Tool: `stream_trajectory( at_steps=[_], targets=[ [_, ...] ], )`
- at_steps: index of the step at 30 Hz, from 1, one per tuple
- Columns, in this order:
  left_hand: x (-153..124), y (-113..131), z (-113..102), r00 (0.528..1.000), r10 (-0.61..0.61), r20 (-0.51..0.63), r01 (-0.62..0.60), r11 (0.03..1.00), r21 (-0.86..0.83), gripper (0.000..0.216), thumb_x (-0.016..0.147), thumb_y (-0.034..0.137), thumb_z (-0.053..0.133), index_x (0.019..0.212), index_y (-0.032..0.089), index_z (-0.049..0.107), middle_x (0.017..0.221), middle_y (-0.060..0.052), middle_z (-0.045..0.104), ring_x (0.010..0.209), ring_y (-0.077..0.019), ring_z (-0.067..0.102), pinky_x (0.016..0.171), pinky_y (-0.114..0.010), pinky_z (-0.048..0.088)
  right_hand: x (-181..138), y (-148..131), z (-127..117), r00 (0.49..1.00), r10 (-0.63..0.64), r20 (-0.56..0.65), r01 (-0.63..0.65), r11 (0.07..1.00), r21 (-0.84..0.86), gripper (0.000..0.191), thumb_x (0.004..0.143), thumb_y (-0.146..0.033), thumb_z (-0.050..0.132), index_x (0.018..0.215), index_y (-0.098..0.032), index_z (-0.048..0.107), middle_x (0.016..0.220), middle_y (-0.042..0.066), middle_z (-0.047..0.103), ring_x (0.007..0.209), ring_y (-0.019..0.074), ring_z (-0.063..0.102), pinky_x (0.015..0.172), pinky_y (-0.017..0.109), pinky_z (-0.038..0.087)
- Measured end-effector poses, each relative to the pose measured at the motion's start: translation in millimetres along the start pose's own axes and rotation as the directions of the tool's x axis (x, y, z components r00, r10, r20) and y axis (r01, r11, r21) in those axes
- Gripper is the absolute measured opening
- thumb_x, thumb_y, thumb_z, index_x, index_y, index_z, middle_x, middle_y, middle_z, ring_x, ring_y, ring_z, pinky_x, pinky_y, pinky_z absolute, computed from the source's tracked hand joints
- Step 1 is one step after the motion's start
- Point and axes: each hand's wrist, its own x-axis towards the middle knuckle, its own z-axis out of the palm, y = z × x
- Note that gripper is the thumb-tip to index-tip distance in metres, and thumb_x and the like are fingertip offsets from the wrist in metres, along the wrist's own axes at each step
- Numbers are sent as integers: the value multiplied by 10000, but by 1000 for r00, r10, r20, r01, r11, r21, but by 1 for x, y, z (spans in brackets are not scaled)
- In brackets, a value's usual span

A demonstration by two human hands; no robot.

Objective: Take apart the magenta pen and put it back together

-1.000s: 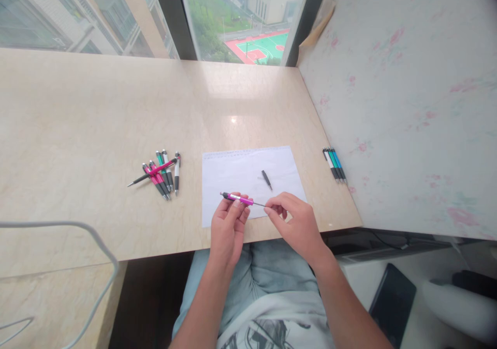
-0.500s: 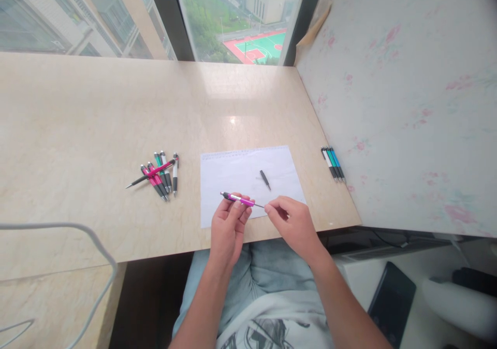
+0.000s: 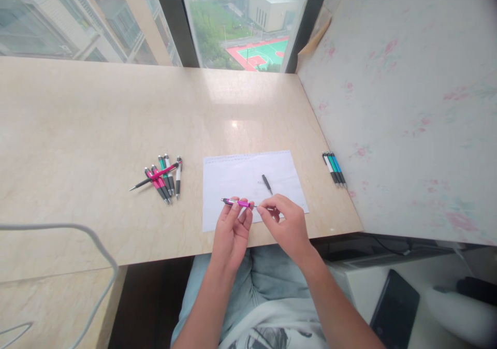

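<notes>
My left hand [image 3: 232, 232] is closed around a purple pen barrel [image 3: 243, 203], its black clicker end pointing left. From the barrel's open right end a thin refill [image 3: 254, 206] shows for a short length. The thumb and fingers of my right hand [image 3: 283, 222] pinch that refill close to the barrel. Just beyond my right hand, a black pen grip with a pointed tip [image 3: 266, 183] lies on the white sheet of paper [image 3: 229, 175]. Both hands are over the near edge of the paper.
A loose pile of pink, green and white pens [image 3: 160, 178] lies on the table [image 3: 97, 131] to the left. Several pens in a neat row [image 3: 334, 169] sit by the flowered wall [image 3: 396, 116] at right. A grey cable [image 3: 91, 237] loops at the lower left.
My right hand has moved left towards the pen barrel, and less of the refill shows between them. My left hand keeps its hold. The whole view has shifted slightly.
</notes>
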Motion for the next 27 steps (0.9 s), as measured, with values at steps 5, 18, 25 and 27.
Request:
stream_trajectory(
  at_steps=[5, 18, 25, 27],
  targets=[
    [-1, 0, 4, 996, -33, -78, 20, 986, -165, 102, 849, 76, 563, 910, 131, 624, 918, -44, 687, 858, -110, 679, 761, -181, 568, 6, -3, 10, 999, -43, -20, 44, 997, 66, 84, 868, -220, 593, 791, -196, 616, 724, 4, 605, 628, 121, 521, 564, 247, 426],
    [2, 19, 10, 975, -102, -199, 39, 954, -296, 170, 917, 107, 468, 923, 119, 638, 881, -47, 716, 842, -123, 695, 697, -167, 583, 55, 34, 4, 972, 22, 232, 157, 672, -723, 129, 868, -181, 558, 955, -204, 650, 912, 69, 629, 877, 218, 573, 563, 290, 386],
    [7, 24, 4, 973, -49, -224, -7, 969, -245, 151, 894, 90, 499, 942, 122, 638, 893, -45, 719, 839, -130, 697, 686, -166, 583, 67, 35, 18, 962, 44, 268, 182, 631, -754, 182, 877, -126, 495, 766, -188, 625, 826, 68, 611, 819, 202, 556, 506, 282, 312],
    [8, 23, 2, 976, -29, -217, -20, 976, -219, 138, 884, 96, 522, 949, 128, 639, 887, -42, 717, 832, -130, 698, 684, -164, 581, 63, 34, 15, 973, 22, 229, 136, 749, -649, 151, 867, -148, 514, 781, -195, 629, 801, 48, 603, 805, 187, 556, 562, 278, 358]
  ],
)
